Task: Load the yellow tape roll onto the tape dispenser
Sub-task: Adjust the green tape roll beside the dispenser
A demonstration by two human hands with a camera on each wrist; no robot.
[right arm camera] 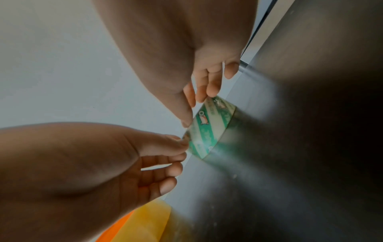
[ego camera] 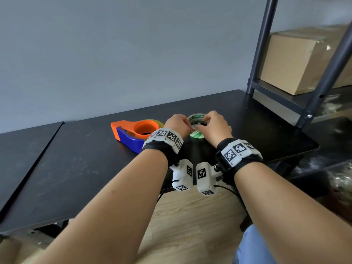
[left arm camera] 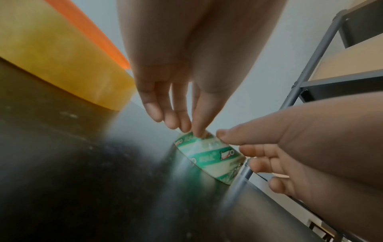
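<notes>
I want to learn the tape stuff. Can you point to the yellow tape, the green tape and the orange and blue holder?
yellow tape roll (left arm camera: pixel 62 54), left wrist view, on its outer side.
green tape roll (ego camera: pixel 196 134), head view, on its near rim.
tape dispenser (ego camera: pixel 129 139), head view, on its blue handle.

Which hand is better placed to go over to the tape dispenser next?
Left, probably. The left hand is right beside the orange and blue tape dispenser, while the right hand is on the far side of the green tape roll both hands are pinching.
</notes>
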